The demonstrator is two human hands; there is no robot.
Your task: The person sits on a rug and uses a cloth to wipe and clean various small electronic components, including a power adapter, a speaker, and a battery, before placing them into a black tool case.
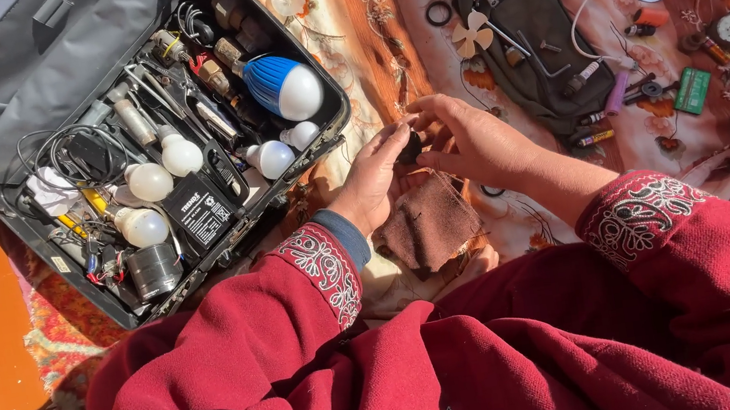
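Red sleeves fill the bottom of the frame; mid-frame, my left hand (373, 183) and right hand (470, 138) both have a closed grip on a small dark part (411, 147). Holding it over the brown cloth (429, 223), probably so nothing drops, with the open toolcase (47, 242) at upper left.

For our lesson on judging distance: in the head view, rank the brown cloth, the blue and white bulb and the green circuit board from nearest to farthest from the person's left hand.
1. Brown cloth, just below the left hand.
2. Blue and white bulb, up in the open case.
3. Green circuit board, far across on the blanket.
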